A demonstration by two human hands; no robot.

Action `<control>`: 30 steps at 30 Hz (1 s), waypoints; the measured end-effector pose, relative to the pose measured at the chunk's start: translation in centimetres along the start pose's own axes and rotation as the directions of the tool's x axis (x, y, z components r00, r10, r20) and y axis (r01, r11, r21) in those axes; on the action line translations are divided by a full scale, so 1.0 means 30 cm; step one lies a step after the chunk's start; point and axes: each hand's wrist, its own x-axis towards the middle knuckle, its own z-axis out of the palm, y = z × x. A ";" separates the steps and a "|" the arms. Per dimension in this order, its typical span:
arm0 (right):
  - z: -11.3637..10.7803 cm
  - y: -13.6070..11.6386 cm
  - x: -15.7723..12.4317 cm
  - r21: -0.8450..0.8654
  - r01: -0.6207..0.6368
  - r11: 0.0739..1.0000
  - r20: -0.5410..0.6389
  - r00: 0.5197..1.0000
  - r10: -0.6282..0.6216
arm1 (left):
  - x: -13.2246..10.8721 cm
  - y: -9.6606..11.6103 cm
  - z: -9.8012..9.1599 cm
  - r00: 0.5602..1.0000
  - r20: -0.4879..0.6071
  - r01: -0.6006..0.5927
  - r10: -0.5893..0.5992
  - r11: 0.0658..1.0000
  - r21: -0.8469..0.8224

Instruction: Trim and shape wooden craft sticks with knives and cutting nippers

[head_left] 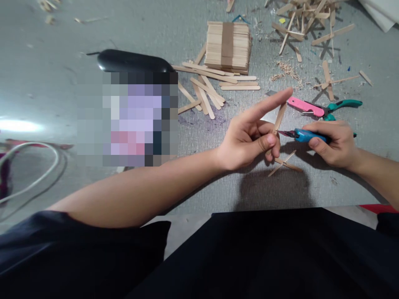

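Observation:
My left hand (252,137) pinches a wooden craft stick (280,116) between thumb and fingers, its index finger stretched out along the stick's upper end. In my right hand (335,143) is a blue utility knife (307,135), its blade pointing left and at the stick, close to my left fingertips. Whether the blade cuts into the wood I cannot tell. Just below my left fingers lies a crossed pair of craft sticks (283,163). Behind the hands rest a pink utility knife (305,106) and green-handled pliers (346,104).
A paper-banded bundle of craft sticks (213,45) stands at the back, loose sticks (204,89) beside it. Several crossed-stick pieces (327,81) and wood shavings (286,70) lie back right. A black oblong object (134,61) is left, near a pixelated patch; a white cable (57,155) loops farther left.

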 end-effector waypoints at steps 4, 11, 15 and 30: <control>-0.004 0.011 0.002 0.024 0.045 0.999 0.002 0.999 -0.046 | -0.007 0.017 -0.005 0.998 0.031 0.054 -0.055 0.998 0.028; -0.007 0.007 0.004 0.014 0.104 0.995 0.034 0.994 -0.104 | -0.023 0.008 0.025 0.996 0.089 0.015 -0.012 1.000 -0.022; -0.006 0.004 -0.001 -0.016 0.119 0.993 0.058 0.991 -0.118 | -0.022 -0.004 0.032 0.994 0.102 0.046 -0.041 0.998 -0.043; 0.008 0.000 -0.008 -0.100 0.150 0.984 -0.066 0.985 -0.157 | -0.003 -0.012 0.016 0.998 0.054 -0.012 0.013 1.000 -0.010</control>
